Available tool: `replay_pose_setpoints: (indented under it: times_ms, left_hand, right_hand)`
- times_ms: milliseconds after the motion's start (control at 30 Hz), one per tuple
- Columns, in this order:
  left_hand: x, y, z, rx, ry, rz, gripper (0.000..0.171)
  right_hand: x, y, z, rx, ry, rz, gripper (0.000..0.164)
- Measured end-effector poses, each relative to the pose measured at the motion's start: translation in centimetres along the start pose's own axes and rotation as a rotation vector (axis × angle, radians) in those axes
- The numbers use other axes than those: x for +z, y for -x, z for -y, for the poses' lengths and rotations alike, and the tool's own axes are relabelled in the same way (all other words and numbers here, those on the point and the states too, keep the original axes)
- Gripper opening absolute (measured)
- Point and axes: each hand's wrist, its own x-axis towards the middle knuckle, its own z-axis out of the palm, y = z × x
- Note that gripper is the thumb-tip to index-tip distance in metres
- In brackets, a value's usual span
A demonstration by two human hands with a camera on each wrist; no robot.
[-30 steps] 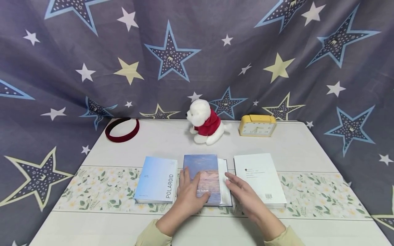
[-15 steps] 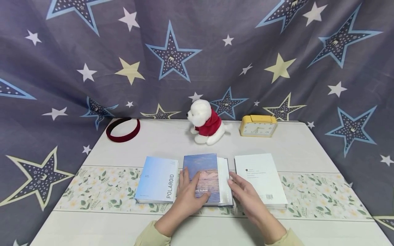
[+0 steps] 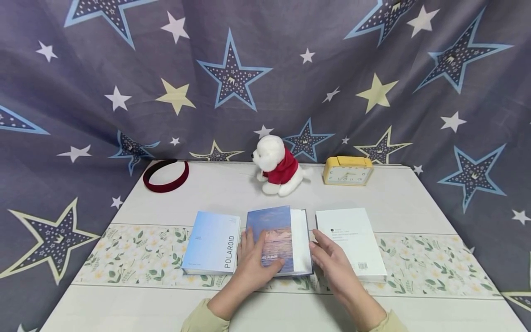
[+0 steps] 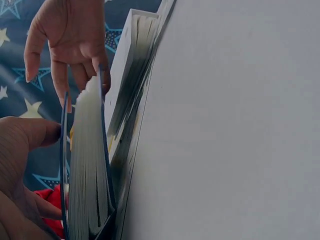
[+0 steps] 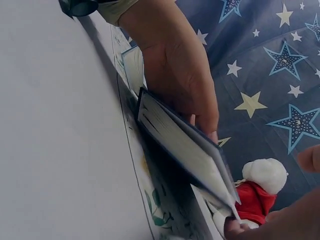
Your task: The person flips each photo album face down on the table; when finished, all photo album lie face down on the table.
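In the middle of the table lies a photo album [image 3: 275, 223] with a blue and pink seascape cover. White pages show past its front cover, and its right side is tilted up, with a gap beneath in the right wrist view. My left hand [image 3: 253, 260] rests spread on the cover, index finger and thumb on the picture and the other fingers along the left edge. My right hand [image 3: 333, 260] is at the album's right edge, fingers extended, the fingertips [image 5: 237, 225] right by the pages and lower cover.
A pale blue album [image 3: 211, 242] marked POLAROID lies left, a white album [image 3: 352, 240] right. Behind them stand a plush dog [image 3: 275, 166] in a red hoodie and a yellow clock [image 3: 348, 170]. A dark red headband [image 3: 166, 175] lies at back left.
The middle album's right side has risen, and its front cover has shifted slightly left. My right hand moved a little right with that edge. My left hand stayed on the cover.
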Motion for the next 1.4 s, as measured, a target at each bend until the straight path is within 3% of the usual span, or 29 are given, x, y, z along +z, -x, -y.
replay_pose_setpoints:
  times_ms: [267,600,900,1200,1400]
  left_hand:
    - [0.2,-0.1,-0.4,-0.041,0.104,0.031,0.095]
    - [-0.1,-0.4,-1.0,-0.085,0.249,0.126,0.095]
    - [-0.5,-0.5,-1.5,-0.065,0.406,0.176,0.097]
    - [-0.8,-0.5,-1.8,0.011,0.543,0.238,0.099]
    - [-1.1,-0.5,-1.9,-0.006,0.587,0.263,0.099]
  right_hand:
    - [0.7,0.0,-0.4,-0.03,-0.097,0.07,0.072]
    - [1.5,0.2,-0.6,-0.091,0.037,0.166,0.079]
    - [1.8,-0.1,-0.5,-0.153,0.093,0.276,0.082]
    - [2.1,-0.4,-0.3,-0.261,0.097,0.34,0.081]
    - [2.3,-0.5,-0.3,-0.307,0.162,0.352,0.08]
